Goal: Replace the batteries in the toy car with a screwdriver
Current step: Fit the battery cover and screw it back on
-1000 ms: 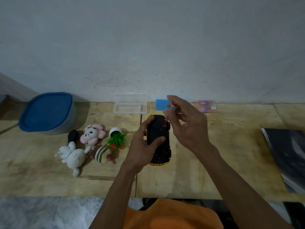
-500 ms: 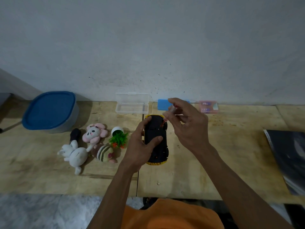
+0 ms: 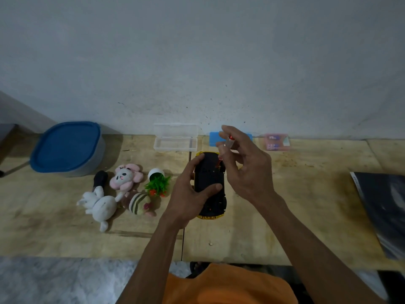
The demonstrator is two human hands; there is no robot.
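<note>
1. I sit at a wooden table (image 3: pixel 306 216) against a bare grey wall.
2. My right hand (image 3: pixel 247 172) pinches the one screwdriver (image 3: pixel 228 143) upright, tip down on the car's underside, so I can turn a screw; the screw itself is too small to see.
3. My left hand (image 3: pixel 188 194) clamps the one car (image 3: pixel 210 183), belly up on the table, to stop it twisting.
4. Further out: three plush toys (image 3: pixel 122 189), one toy plant (image 3: pixel 157 183), one open clear case (image 3: pixel 175 139), one blue tub (image 3: pixel 65 148).
</note>
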